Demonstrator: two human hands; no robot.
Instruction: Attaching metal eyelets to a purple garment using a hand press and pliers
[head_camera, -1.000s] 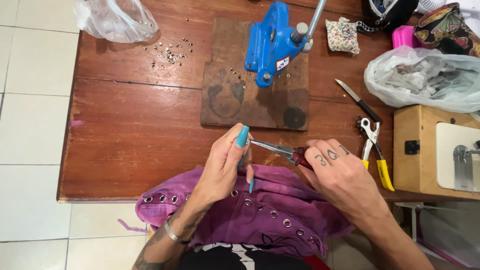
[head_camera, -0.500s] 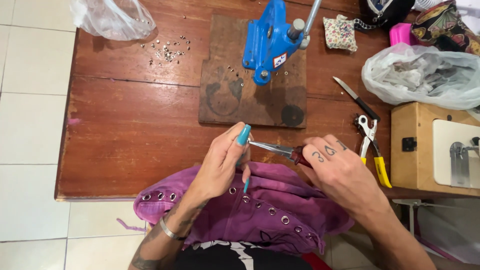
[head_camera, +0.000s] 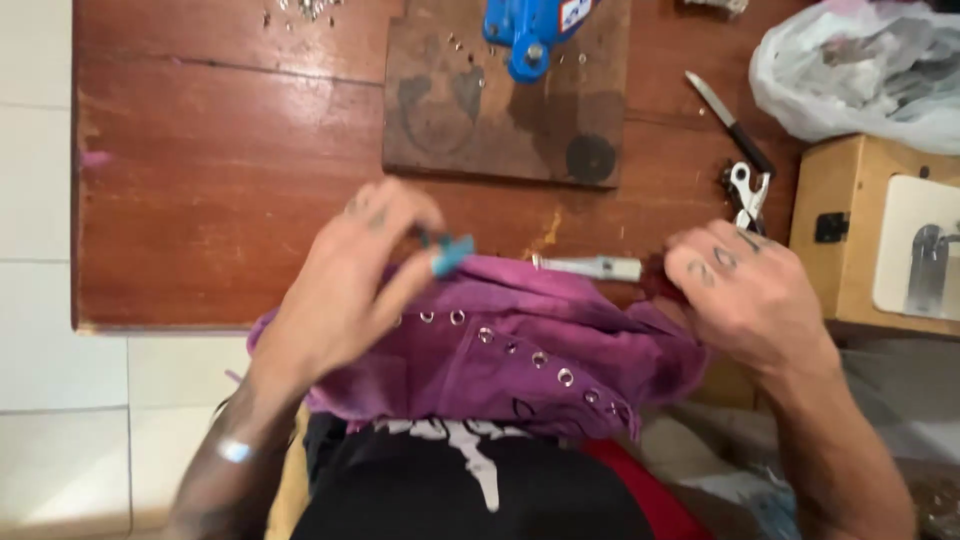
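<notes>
A purple garment (head_camera: 500, 350) with a row of metal eyelets lies over my lap and the near edge of the wooden table (head_camera: 220, 200). My left hand (head_camera: 350, 280), with long turquoise nails, rests on the garment's upper left edge and pinches the fabric. My right hand (head_camera: 745, 290) grips red-handled pliers (head_camera: 590, 267), whose metal jaws point left just above the fabric. The pliers' handles are hidden in my fist.
A dark wooden board (head_camera: 480, 110) carries a blue press (head_camera: 530, 35) at the back. Loose eyelets (head_camera: 300, 10) lie at the far left. A knife (head_camera: 730, 120), another pair of pliers (head_camera: 745, 195), a plastic bag (head_camera: 860, 70) and a wooden box (head_camera: 880, 230) stand on the right.
The view has dropped closer to the table. My hands have moved apart: the left hand slid left along the fabric, and the right hand drew the pliers away to the right.
</notes>
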